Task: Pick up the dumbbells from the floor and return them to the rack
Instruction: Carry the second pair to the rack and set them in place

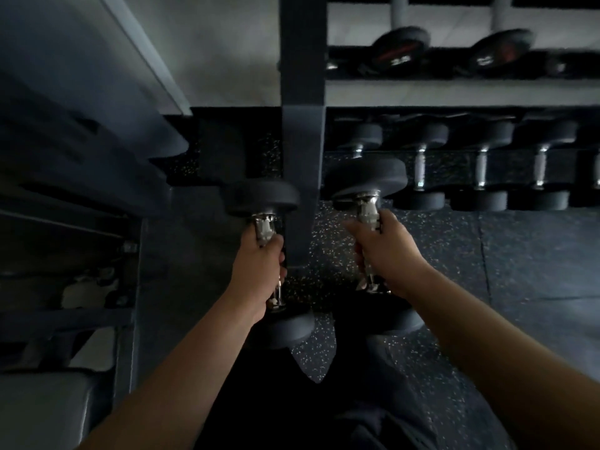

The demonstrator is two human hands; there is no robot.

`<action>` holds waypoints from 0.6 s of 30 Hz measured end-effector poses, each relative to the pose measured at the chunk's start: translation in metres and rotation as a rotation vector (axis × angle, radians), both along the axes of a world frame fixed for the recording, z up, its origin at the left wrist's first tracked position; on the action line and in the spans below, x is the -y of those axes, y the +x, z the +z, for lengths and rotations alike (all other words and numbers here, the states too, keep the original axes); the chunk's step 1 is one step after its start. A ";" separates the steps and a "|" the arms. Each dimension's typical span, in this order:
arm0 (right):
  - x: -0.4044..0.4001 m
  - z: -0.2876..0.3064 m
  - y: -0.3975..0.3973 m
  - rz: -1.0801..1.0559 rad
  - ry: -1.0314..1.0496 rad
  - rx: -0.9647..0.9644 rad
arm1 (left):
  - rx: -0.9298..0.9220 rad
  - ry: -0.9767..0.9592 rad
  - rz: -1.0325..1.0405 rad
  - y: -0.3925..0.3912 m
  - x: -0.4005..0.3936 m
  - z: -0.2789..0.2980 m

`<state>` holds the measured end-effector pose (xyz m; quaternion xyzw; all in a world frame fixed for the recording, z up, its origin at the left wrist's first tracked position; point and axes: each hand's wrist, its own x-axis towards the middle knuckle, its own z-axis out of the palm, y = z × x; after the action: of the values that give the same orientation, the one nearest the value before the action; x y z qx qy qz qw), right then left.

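Observation:
My left hand (pixel 261 264) is wrapped around the chrome handle of a black-headed dumbbell (pixel 263 198), held above the speckled floor just left of the rack's dark upright post (pixel 303 125). My right hand (pixel 388 251) grips the handle of a second dumbbell (pixel 367 178), whose far head reaches the lower tier of the rack (pixel 454 95), beside a row of several stored dumbbells (pixel 480 167). The near heads of both held dumbbells lie partly behind my forearms.
The upper rack tier carries two larger dumbbells (pixel 401 48) with red markings. A dark bench or machine frame (pixel 84 177) fills the left side. Speckled rubber flooring (pixel 519 271) spreads to the right. My dark trousers show at the bottom.

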<state>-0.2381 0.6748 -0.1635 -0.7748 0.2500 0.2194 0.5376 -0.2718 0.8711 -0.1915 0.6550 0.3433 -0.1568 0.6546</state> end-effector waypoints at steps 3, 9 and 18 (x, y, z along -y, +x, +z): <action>0.063 0.009 0.006 -0.042 0.025 0.013 | 0.003 -0.016 -0.043 0.015 0.062 0.010; 0.197 0.031 0.015 -0.153 0.012 0.061 | 0.007 -0.085 -0.122 0.049 0.187 0.037; 0.329 0.056 0.037 -0.292 -0.007 0.103 | 0.077 -0.100 -0.225 0.117 0.311 0.064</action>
<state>-0.2008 0.3458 -0.1072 -0.7423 0.3326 0.0981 0.5733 -0.1551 0.5602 -0.1272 0.6615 0.2339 -0.2210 0.6774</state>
